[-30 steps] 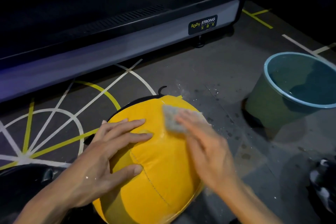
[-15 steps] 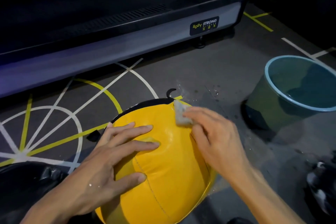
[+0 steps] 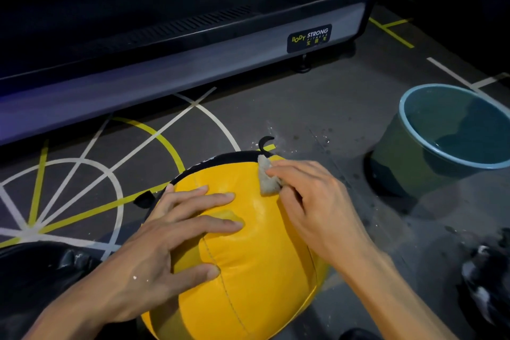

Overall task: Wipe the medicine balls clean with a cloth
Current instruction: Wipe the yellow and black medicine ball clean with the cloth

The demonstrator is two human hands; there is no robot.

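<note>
Gym floor (image 3: 317, 107) below: your right hand (image 3: 317, 207) pinches the cloth (image 3: 266, 176) against the yellow medicine ball (image 3: 248, 270), left hand (image 3: 165, 237) spread flat beside that grip; you're mid-wipe, so sweep toward the seam next.

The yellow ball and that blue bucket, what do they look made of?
The round yellow medicine ball looks like smooth leather or vinyl: soft sheen, stitched panel seams. The round blue bucket looks like moulded plastic: even colour, thin rolled rim. Neither is certain from looks alone.

We read one label (image 3: 309, 38): a dark plate on the grey side rail of the treadmill (image 3: 193, 74) ahead of us, printed "BODY STRONG" in yellow and white letters. Beneath those words sit a smaller line and some yellow characters, too small for us to make out.
</note>
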